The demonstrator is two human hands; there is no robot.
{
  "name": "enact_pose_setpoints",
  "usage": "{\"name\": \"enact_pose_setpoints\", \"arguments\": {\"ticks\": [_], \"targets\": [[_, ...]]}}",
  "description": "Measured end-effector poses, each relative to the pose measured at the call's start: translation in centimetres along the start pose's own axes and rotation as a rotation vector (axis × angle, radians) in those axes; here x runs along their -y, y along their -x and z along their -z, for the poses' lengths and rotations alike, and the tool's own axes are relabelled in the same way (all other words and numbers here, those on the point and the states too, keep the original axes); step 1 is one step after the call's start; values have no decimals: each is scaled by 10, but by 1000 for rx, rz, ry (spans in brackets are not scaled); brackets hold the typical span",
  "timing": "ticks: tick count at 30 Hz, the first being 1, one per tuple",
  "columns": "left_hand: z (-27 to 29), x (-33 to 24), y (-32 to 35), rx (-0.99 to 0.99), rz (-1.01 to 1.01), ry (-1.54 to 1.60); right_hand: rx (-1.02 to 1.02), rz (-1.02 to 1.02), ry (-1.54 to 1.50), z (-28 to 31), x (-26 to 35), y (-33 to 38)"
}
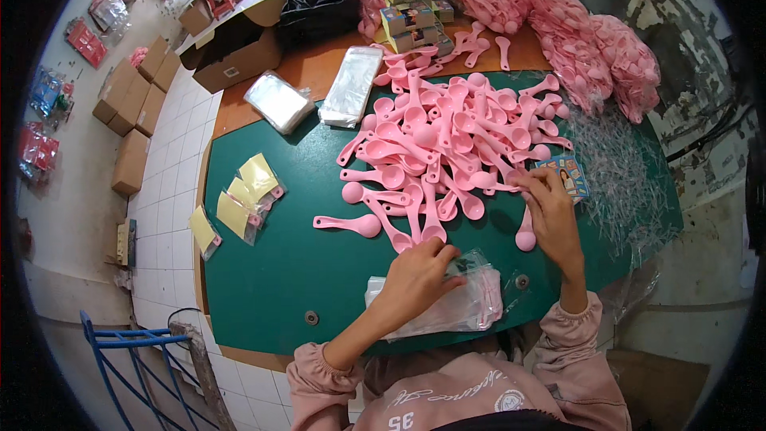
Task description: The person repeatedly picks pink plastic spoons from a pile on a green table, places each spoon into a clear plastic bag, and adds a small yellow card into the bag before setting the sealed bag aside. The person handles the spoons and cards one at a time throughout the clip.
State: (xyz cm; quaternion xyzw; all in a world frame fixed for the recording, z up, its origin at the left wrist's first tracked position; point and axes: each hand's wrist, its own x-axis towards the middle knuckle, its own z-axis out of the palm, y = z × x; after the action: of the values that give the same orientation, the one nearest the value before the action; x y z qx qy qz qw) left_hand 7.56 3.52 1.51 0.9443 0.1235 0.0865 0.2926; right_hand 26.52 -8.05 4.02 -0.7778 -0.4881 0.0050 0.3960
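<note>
A large heap of pink plastic measuring spoons (447, 132) covers the middle of the green table. At its near right edge, my right hand (550, 211) has its fingertips pinched on a pink spoon's handle. Another pink spoon (525, 238) lies bowl toward me beside that hand. My left hand (419, 279) is closed on the edge of a clear plastic bag (472, 262), its fingertips partly hidden. Beneath it lies a stack of clear bags (447, 307) with pink edging. Just beyond my right hand is a colourful printed card (568, 175).
Several filled packets with yellow cards (239, 203) lie at the left. Two stacks of clear bags (351, 86) sit farther back, near bundled cards (408, 0). Big bags of pink spoons (562, 32) stand far right, above clear plastic scraps (618, 172). A blue metal frame (136, 339) stands lower left.
</note>
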Motion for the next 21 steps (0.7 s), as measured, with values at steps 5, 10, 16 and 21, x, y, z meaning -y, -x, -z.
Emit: {"name": "enact_pose_setpoints", "arguments": {"ticks": [5, 10, 16, 21], "targets": [[-6, 10, -6, 108, 50, 257, -24, -75, -122, 21, 14, 18], [-1, 6, -7, 59, 26, 303, 23, -277, -591, 27, 12, 44], [-7, 14, -7, 189, 70, 343, 206, -253, -557, 27, 15, 48], [-1, 6, -7, 59, 9, 278, 225, -293, -526, 23, 11, 51]]}}
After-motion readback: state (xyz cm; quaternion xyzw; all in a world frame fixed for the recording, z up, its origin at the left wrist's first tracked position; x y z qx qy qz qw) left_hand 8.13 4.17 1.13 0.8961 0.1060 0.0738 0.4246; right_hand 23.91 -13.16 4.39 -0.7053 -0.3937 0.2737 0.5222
